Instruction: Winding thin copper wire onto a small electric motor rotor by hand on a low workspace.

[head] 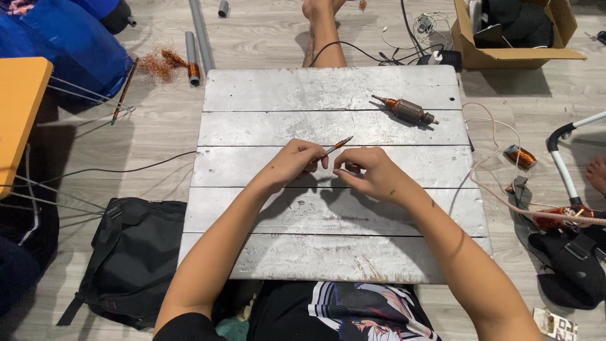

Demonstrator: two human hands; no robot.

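Thin copper-tipped tool [336, 146] lying pinched in left hand [295, 163] fingers, above mid table [265, 88]; right hand [368, 172] curling narrow fingers just beside, whether touching it unclear; motor armature [406, 110] resting well apart, black bag [136, 252] sitting on floor.

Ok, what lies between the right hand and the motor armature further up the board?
In the head view, only bare silver board separates the right hand from the motor armature; the thin tool lies left of that stretch.

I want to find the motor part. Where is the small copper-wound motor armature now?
In the head view, the copper-wound motor armature lies on the silver plank table, in its far right part, beyond the right hand, untouched.
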